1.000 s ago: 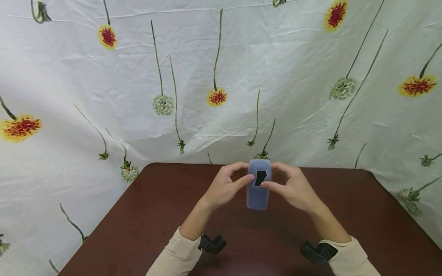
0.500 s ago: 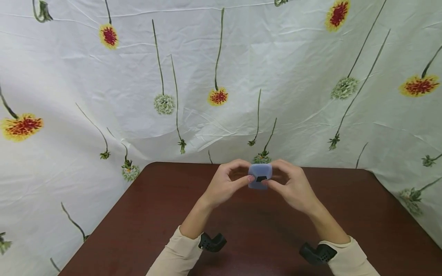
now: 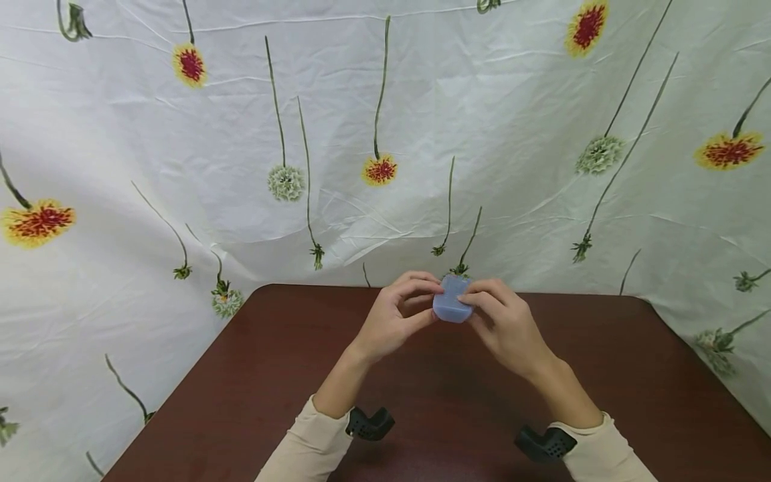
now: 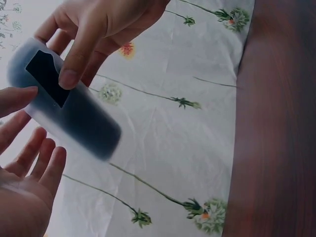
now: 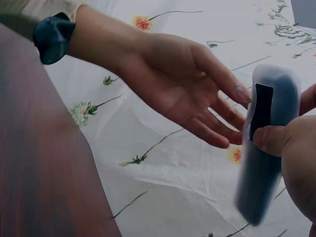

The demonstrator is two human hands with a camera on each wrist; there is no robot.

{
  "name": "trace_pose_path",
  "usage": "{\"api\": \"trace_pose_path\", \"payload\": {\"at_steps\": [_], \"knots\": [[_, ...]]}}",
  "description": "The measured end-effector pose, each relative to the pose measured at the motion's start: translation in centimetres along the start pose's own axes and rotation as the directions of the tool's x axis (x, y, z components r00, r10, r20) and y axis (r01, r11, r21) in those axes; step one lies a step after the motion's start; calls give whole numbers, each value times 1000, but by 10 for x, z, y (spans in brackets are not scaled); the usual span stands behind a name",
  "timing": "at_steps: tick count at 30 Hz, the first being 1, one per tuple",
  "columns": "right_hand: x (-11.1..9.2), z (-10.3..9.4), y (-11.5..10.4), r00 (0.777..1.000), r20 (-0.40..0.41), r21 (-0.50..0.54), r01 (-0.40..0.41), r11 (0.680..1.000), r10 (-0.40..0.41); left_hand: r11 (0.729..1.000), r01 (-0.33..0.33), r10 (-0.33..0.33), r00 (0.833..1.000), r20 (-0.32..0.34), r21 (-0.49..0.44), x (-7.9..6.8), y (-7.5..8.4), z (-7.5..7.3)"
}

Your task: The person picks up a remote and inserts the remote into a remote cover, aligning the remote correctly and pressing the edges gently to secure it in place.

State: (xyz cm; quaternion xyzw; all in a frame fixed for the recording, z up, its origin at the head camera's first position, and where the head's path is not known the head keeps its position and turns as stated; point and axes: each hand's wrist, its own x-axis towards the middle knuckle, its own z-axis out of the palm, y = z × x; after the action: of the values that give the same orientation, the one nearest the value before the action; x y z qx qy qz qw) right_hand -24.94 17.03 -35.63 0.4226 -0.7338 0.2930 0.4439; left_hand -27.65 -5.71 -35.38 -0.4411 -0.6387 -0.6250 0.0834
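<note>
A pale blue, translucent, remote-shaped case (image 3: 453,308) is held up above the table between both hands. In the head view it looks foreshortened, with a rounded end towards me. Both wrist views show a long body with a dark rectangular patch (image 4: 47,74). My left hand (image 3: 394,318) pinches its left edge, fingers above and thumb below. On the other edge, my right hand (image 3: 508,321) grips it, with a fingertip on the upper face. The right wrist view shows the right thumb (image 5: 269,140) against the dark patch, and the left hand's palm (image 5: 182,91) turned to the camera.
A dark red-brown table (image 3: 289,375) lies below the hands. Behind it hangs a white cloth (image 3: 337,120) printed with flowers. Each wrist wears a black camera mount (image 3: 370,424) beside a cream sleeve (image 3: 310,438).
The case has tipped over in the hands, from upright and full length to foreshortened. Its dark patch has gone from the head view, and the fingers have shifted onto its upper face.
</note>
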Motion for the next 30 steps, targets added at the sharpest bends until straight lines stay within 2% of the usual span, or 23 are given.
{"api": "trace_pose_path", "payload": {"at_steps": [3, 5, 8, 11, 15, 20, 24, 27, 29, 30], "knots": [[1, 1, 1, 996, -26, -34, 84, 996, -85, 998, 45, -46, 999, -14, -49, 0, 2, 0], [2, 1, 1, 991, -47, -53, 124, 991, -127, 989, 110, -112, 993, -20, -98, 0, 4, 0], [2, 1, 1, 983, -57, -71, 168, 983, -172, 961, 221, -230, 973, -32, -167, 1, 9, 3], [2, 1, 0, 978, -32, -88, 204, 975, -208, 930, 293, -313, 948, -60, -220, 2, 13, 6], [0, 2, -1, 971, 40, -118, 240, 963, -237, 907, 330, -366, 925, -101, -262, 3, 14, 7], [-1, 3, 0, 972, 81, -137, 231, 963, -222, 895, 347, -395, 909, -135, -278, 3, 9, 8], [-2, 5, 0, 991, 46, -142, 132, 981, -127, 895, 313, -381, 906, -181, -317, 3, 4, 9], [-1, 7, -1, 999, -18, -128, -35, 991, 33, 902, 276, -359, 907, -221, -333, 4, 2, 11], [0, 7, -4, 978, -50, -57, -205, 977, 202, 908, 256, -347, 904, -251, -332, 4, 1, 11], [1, 7, -5, 955, -47, 17, -293, 956, 294, 911, 249, -342, 902, -264, -329, 4, 1, 12]]}}
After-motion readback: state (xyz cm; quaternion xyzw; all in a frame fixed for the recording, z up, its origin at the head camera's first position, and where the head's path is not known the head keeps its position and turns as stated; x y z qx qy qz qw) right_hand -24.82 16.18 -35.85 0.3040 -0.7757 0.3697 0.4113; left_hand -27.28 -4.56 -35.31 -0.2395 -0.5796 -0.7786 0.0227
